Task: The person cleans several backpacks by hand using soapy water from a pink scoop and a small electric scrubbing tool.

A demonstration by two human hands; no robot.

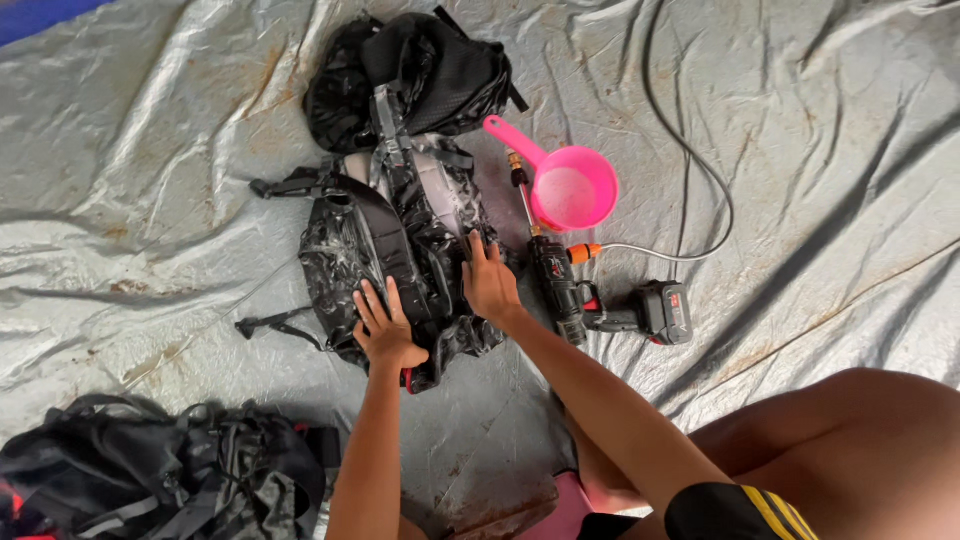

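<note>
Black and soapy, the backpack lies lengthwise away from me on the grey tarp; my left hand and right hand press flat, fingers spread, gripping nothing; cordless sprayer just right.

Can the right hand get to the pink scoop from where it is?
Probably yes. The right hand lies flat on the wet black backpack, and the pink scoop sits just beyond it on the tarp. Only the spray gun lies beside that path, not across it.
</note>
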